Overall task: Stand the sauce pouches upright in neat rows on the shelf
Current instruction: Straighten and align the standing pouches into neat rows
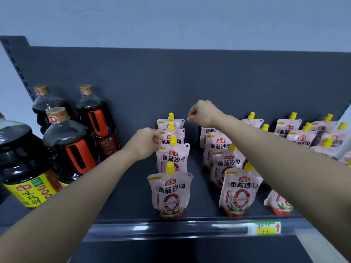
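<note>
The sauce pouches stand on a dark shelf (201,188) in files running front to back; each is pink with a yellow cap, a red 海天 logo, the black words 番茄沙司 and a large red "0" below. The left row (171,194) has four upright pouches, one behind another; the right row (241,192) stands well apart from it, partly hidden by the right forearm. More pouches (302,139) crowd the far right, less evenly set, their print too blurred to read; one pouch (277,204) at the front right leans under the arm.

The left hand (146,141) pinches the upper left corner of the third pouch (174,138) in the left row, fingers curled round its edge. The right hand (203,112) hangs above the back of the right row, its fingers curled into a loose fist with nothing seen in them.

To the left stand dark bottles (74,145) with gold caps, orange-red handles and 海天 labels; the nearest bottle (24,168) carries a yellow label reading 味极鲜. A green and yellow price tag (266,227) with a red arrow sits on the front rail; its writing is illegible.
</note>
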Motion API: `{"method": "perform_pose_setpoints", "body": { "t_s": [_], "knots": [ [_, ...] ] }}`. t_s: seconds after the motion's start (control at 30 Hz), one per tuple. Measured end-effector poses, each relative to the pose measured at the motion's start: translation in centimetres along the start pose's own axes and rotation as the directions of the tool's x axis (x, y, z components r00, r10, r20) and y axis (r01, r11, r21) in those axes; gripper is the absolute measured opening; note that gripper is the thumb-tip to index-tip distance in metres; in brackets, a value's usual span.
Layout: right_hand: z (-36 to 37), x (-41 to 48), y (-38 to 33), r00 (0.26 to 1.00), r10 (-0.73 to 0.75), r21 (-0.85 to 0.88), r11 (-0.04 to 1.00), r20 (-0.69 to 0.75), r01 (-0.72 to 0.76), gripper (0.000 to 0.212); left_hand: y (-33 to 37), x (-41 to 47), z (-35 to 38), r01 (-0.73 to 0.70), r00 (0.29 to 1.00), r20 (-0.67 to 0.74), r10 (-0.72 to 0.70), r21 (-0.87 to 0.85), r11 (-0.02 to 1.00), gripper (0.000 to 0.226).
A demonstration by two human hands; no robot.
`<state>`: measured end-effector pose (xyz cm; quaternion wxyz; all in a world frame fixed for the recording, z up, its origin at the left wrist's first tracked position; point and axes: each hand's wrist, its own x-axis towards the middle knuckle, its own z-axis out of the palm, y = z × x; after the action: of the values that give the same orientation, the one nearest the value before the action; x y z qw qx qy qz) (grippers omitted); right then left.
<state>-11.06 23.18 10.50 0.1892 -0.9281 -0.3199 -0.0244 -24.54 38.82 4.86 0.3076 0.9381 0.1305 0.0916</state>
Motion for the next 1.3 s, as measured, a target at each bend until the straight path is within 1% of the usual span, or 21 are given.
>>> {"method": "perform_pose_setpoints", "body": {
  "t_s": [0.07,0.1,0.13,0.2,0.23,0.27,0.33,0.37,0.43,0.5,0.7,0.83,0.9,0.93,1.0,1.07,1.13,1.23,1.3],
  "knots": [
    [-0.4,-0.8,0.3,1.0,0.008,0.01,1.0,-0.01,-0.008,0.02,0.9,-0.6,-0.9,-0.034,0.996,-0.08,0.033,-0.008,0.999,0.015],
    [-0.6,-1.2,0.4,1.0,0.016,0.01,1.0,-0.013,-0.016,0.019,1.3,-0.9,-1.3,-0.05,0.995,-0.092,0.047,-0.023,0.998,0.01],
    [-0.6,-1.6,0.5,1.0,0.022,0.01,1.0,-0.012,-0.022,0.019,1.7,-1.3,-1.7,-0.065,0.995,-0.081,0.061,-0.055,0.996,0.009],
    [-0.7,-2.4,0.4,1.0,0.024,0.015,1.0,-0.004,-0.024,0.018,2.7,-2.3,-2.4,-0.084,0.996,0.021,0.089,-0.173,0.981,0.024],
    [-0.7,-2.8,0.3,1.0,0.019,0.016,1.0,0.0,-0.019,0.018,3.2,-2.9,-2.6,-0.076,0.989,0.105,0.101,-0.221,0.972,0.032],
    [-0.7,-3.2,0.2,1.0,0.014,0.012,1.0,0.007,-0.014,0.018,3.6,-3.5,-2.6,-0.067,0.975,0.192,0.113,-0.227,0.972,0.036],
    [-0.8,-4.1,-0.1,1.0,0.002,-0.007,1.0,0.021,-0.002,0.019,4.0,-4.6,-2.6,-0.057,0.933,0.341,0.111,-0.163,0.985,0.034],
    [-0.9,-4.6,-0.1,1.0,0.002,-0.013,1.0,0.027,-0.002,0.019,3.9,-5.1,-2.4,-0.052,0.915,0.391,0.1,-0.132,0.99,0.03],
    [-0.9,-5.4,-0.1,0.999,0.008,-0.015,1.0,0.031,-0.007,0.019,3.4,-5.7,-2.0,-0.055,0.889,0.449,0.085,-0.08,0.995,0.025],
    [-1.0,-6.1,0.1,0.999,0.018,-0.023,1.0,0.028,-0.017,0.018,2.7,-5.9,-1.3,-0.083,0.874,0.479,0.084,-0.024,0.996,0.019],
    [-2.3,-8.0,1.5,0.996,0.093,-0.056,0.994,0.017,-0.092,0.022,1.6,-5.9,0.1,-0.091,0.899,0.429,0.087,-0.011,0.996,0.02],
    [-3.4,-9.0,3.2,0.986,0.166,-0.044,0.985,0.009,-0.165,0.027,1.8,-5.8,-0.2,-0.091,0.88,0.469,0.073,0.016,0.996,0.022],
    [-3.9,-9.3,4.0,0.981,0.192,-0.037,0.981,-0.003,-0.192,0.027,2.4,-5.9,-0.7,-0.098,0.872,0.484,0.073,0.026,0.995,0.026],
    [-4.1,-9.4,4.4,0.979,0.203,-0.036,0.979,-0.006,-0.203,0.027,3.0,-5.9,-1.1,-0.102,0.884,0.462,0.078,0.027,0.994,0.029],
    [-4.5,-9.7,5.1,0.973,0.232,-0.04,0.972,0.001,-0.232,0.028,4.5,-5.9,-1.8,-0.1,0.928,0.36,0.099,-0.015,0.995,0.032],
    [-4.8,-10.0,5.8,0.965,0.26,-0.061,0.964,0.023,-0.258,0.027,6.4,-6.2,-1.9,-0.129,0.953,0.262,0.152,-0.104,0.986,0.029],
    [-4.9,-10.3,6.5,0.961,0.269,-0.079,0.962,0.066,-0.263,0.029,8.6,-6.7,-1.1,-0.178,0.948,0.239,0.211,-0.155,0.972,0.029],
    [-4.5,-10.5,7.5,0.955,0.245,-0.09,0.968,0.169,-0.233,0.038,11.6,-7.4,1.8,-0.241,0.926,0.27,0.263,-0.113,0.964,0.035],
    [-4.0,-10.5,8.3,0.949,0.223,-0.093,0.974,0.221,-0.207,0.039,13.1,-7.1,4.2,-0.25,0.919,0.305,0.251,-0.042,0.967,0.046]
  ]
}}
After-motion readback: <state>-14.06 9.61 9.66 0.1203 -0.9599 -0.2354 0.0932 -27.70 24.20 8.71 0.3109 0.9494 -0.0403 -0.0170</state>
